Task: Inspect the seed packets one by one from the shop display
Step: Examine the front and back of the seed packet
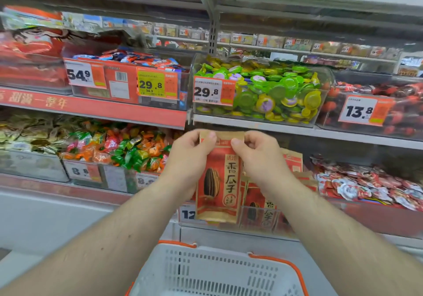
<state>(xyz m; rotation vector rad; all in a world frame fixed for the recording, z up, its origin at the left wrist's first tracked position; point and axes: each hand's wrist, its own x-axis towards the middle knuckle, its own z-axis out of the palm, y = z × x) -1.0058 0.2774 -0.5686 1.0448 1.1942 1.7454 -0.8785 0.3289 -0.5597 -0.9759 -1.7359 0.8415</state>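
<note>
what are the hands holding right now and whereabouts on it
Both hands hold one seed packet upright by its top edge: the left hand pinches the top left corner, the right hand the top right. Its lower end hangs free.

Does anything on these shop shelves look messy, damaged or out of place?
Nothing stands out. Both hands, left hand and right hand, pinch the top of an intact sunflower seed packet; more seed packets stand in the display behind it.

White perforated plastic basket with orange rim [229, 270]: near side cut off by the bottom edge. Red-and-tan paper seed packets in the display bin [258, 206]: partly hidden behind the held packet and right forearm. White price tag [186, 213]: digits after "12" covered. Upper-shelf labels [238, 39]: too blurred to read.
</note>
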